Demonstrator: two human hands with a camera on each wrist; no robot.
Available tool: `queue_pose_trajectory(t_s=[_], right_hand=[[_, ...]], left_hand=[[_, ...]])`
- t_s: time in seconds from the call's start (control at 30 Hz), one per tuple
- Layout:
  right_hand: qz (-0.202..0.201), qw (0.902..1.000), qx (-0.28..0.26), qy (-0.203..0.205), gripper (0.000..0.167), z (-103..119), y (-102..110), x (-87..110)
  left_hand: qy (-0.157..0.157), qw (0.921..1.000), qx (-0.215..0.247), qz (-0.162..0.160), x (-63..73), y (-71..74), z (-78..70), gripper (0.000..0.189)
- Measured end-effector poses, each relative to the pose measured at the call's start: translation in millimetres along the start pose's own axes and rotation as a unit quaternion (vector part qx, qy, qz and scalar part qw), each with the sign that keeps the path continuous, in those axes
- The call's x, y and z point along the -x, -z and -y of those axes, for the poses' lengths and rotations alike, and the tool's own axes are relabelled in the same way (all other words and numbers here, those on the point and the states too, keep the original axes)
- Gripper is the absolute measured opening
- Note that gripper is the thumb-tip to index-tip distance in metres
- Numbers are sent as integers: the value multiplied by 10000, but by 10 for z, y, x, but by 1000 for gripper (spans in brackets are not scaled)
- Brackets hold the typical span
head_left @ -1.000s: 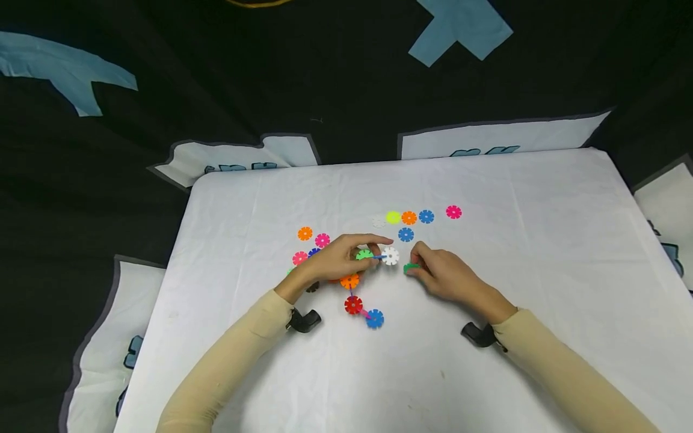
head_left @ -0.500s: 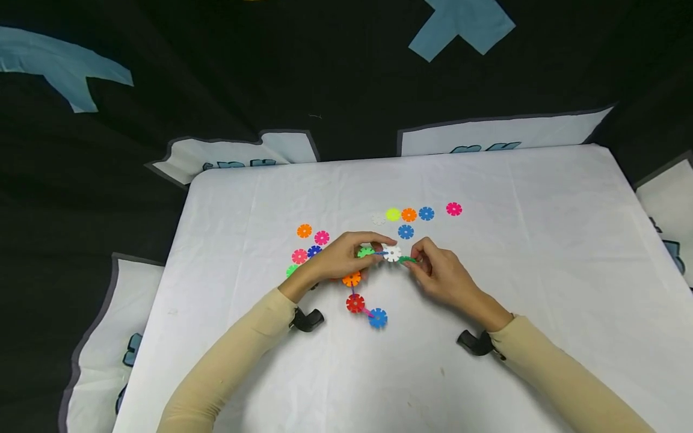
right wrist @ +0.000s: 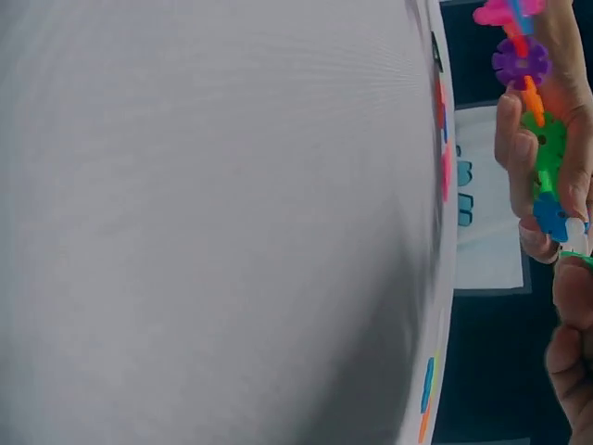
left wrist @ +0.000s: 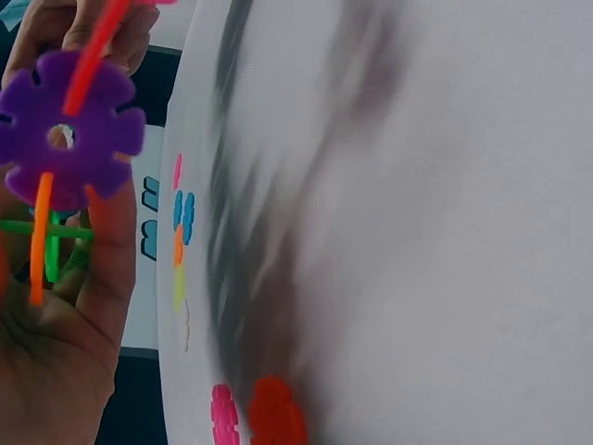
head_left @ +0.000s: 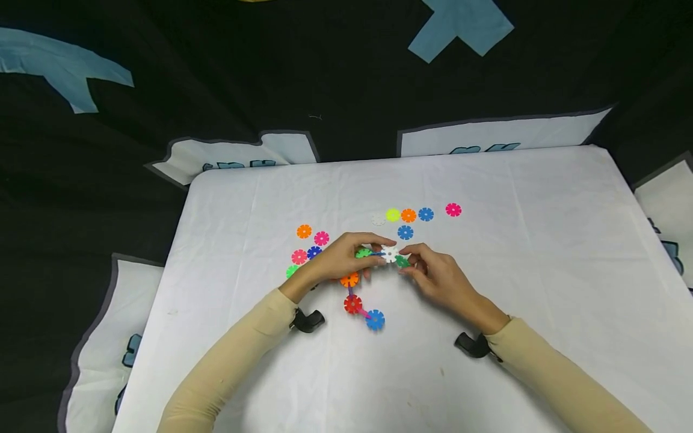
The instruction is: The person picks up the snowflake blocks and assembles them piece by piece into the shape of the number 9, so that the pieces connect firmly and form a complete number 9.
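My left hand [head_left: 343, 255] grips a chain of notched interlocking discs above the table. The chain includes a light green disc [head_left: 364, 253], an orange disc [head_left: 349, 279], a red disc [head_left: 353, 304] and a blue disc [head_left: 375, 320] at its lower end. A purple disc [left wrist: 102, 139] of the chain hangs close in the left wrist view. At the chain's right end is a white disc [head_left: 389, 254]. My right hand [head_left: 441, 273] pinches a dark green disc [head_left: 402, 261] against the white disc's edge; whether their slots interlock is hidden.
Loose discs lie flat on the white-covered table [head_left: 487, 385]. Behind the hands are a yellow disc [head_left: 393, 214], a blue disc [head_left: 426, 214] and a pink disc [head_left: 453, 209]. More, including an orange disc [head_left: 304, 231], lie left, partly behind the left forearm.
My right hand has moved left, bringing the dark green disc from apart to the white disc's edge. That disc now shows more of its face. The left hand has barely moved.
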State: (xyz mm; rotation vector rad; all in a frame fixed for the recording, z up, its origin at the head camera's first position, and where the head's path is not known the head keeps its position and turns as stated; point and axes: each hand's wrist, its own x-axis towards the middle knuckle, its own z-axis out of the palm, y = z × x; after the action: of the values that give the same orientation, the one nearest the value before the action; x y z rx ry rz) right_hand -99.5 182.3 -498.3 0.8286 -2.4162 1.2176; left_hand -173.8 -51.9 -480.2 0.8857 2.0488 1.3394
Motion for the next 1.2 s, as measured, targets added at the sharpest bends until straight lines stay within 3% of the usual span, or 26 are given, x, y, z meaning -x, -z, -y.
queue_pose_trajectory(t_s=[0.17,0.3,0.4,0.47,0.6,0.77,0.9,1.0,1.07,1.2], right_hand=[[-86,9987,41,494,30,-6,-21,-13],[-363,9953,313,840,15,3,-32,-25],[-623,9924,466,951,31,0,-38,-26],[-706,9915,489,978,30,2,-38,-26],[-779,9908,498,985,9,8,-36,-23],[-917,9892,620,965,27,3,-49,-9],[-972,9879,722,967,27,6,-53,-5],[-837,9900,660,919,25,-5,-42,-28],[-542,9943,480,786,23,-28,-13,-41],[257,9982,489,-230,18,-145,99,-119]], left_hand=[[198,9996,211,16,-18,-12,-21,39],[337,9976,585,-119,-31,-28,-50,36],[287,9951,935,-161,-36,-51,-63,34],[198,9936,1090,-197,-42,-69,-66,34],[131,9934,1093,-313,-51,-101,-71,33],[311,9931,1057,-394,-65,-139,-73,33],[275,9948,887,-414,-77,-158,-84,35],[212,9968,664,-381,-79,-128,-88,36],[250,9980,504,-278,-63,-98,-68,37],[513,9981,307,-156,7,-10,7,39]])
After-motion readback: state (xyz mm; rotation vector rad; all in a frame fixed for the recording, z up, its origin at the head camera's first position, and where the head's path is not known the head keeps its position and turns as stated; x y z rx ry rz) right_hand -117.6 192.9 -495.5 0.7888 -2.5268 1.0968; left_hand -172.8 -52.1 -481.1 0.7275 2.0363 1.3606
